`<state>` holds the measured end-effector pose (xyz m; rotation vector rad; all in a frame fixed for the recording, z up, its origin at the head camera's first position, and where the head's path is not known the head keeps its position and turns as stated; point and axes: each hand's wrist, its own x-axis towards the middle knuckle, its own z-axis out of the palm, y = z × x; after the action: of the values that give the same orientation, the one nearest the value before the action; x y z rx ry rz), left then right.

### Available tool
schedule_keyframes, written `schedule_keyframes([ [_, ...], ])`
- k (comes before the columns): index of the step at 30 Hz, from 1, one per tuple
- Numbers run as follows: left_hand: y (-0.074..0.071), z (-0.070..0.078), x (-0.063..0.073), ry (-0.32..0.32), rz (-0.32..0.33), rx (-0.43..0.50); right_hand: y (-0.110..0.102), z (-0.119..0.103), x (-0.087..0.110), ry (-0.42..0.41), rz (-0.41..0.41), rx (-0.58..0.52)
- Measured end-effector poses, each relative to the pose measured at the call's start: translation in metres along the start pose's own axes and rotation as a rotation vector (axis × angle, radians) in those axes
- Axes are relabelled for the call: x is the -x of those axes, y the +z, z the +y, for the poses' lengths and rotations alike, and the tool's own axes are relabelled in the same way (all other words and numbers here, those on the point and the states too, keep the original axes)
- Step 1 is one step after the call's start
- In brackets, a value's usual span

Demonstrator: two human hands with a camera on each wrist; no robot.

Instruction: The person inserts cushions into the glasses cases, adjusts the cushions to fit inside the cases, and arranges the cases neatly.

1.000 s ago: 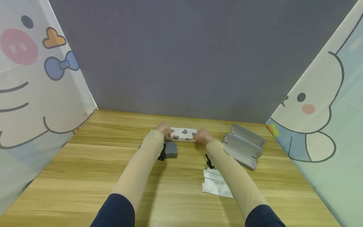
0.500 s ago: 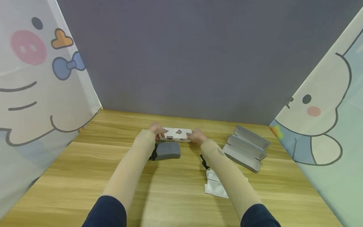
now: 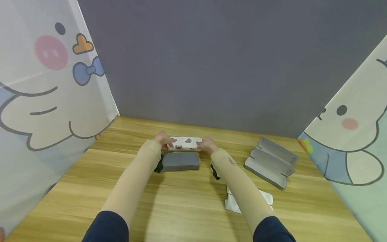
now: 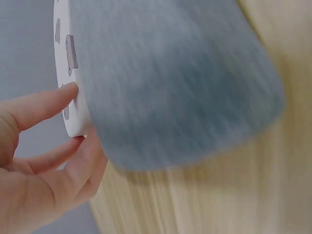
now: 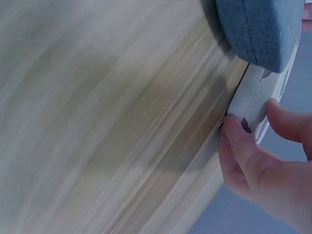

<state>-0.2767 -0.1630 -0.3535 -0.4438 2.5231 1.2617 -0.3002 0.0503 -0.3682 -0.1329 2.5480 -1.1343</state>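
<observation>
the white spotted case [image 3: 185, 143] is pinched at its ends — one by the left hand [image 3: 163, 138], one by the right hand [image 3: 208, 145] — just beyond the closed grey case [image 3: 181, 161].

The slim, oblong white case [image 3: 187, 142] has rounded corners and irregular grey-brown patches, outlined in dark, scattered over its top and near side. It looks closed. Its patterned top faces up, and its long axis runs roughly from 9 to 3 o'clock as the wearer sees it. The left hand [image 3: 163, 139] pinches its 9 o'clock end; the right hand [image 3: 208, 145] pinches the 3 o'clock end. It sits at 12 o'clock from the closed grey case [image 3: 181, 161], just beside it. Whether its underside touches the tabletop [image 3: 181, 205] cannot be told.
</observation>
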Motion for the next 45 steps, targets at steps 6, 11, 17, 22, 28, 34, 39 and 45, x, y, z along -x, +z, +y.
schedule_keyframes([
  [6,-0.005,-0.006,-0.003,-0.009,-0.037,0.095,0.002,0.002,-0.002,-0.016,0.008,0.003],
  [11,-0.007,-0.01,-0.005,-0.006,-0.045,0.105,0.005,0.0,-0.003,-0.024,0.026,0.055],
  [17,-0.007,-0.012,-0.002,0.005,-0.038,0.107,0.006,-0.002,-0.002,-0.032,0.021,0.078],
  [22,-0.005,-0.013,-0.003,-0.005,-0.04,0.116,0.008,0.0,-0.005,0.016,0.026,0.049],
  [28,-0.004,-0.012,-0.002,-0.012,-0.036,0.045,0.011,0.009,-0.02,0.011,-0.006,-0.02],
  [34,-0.008,0.0,0.01,0.062,0.026,-0.165,0.004,0.003,-0.004,-0.014,-0.017,-0.027],
  [39,-0.008,0.019,0.018,0.128,0.185,-0.235,-0.015,-0.002,0.012,-0.034,-0.019,-0.015],
  [45,-0.001,0.041,0.023,0.169,0.176,-0.152,-0.044,-0.001,0.028,-0.03,-0.016,-0.016],
])
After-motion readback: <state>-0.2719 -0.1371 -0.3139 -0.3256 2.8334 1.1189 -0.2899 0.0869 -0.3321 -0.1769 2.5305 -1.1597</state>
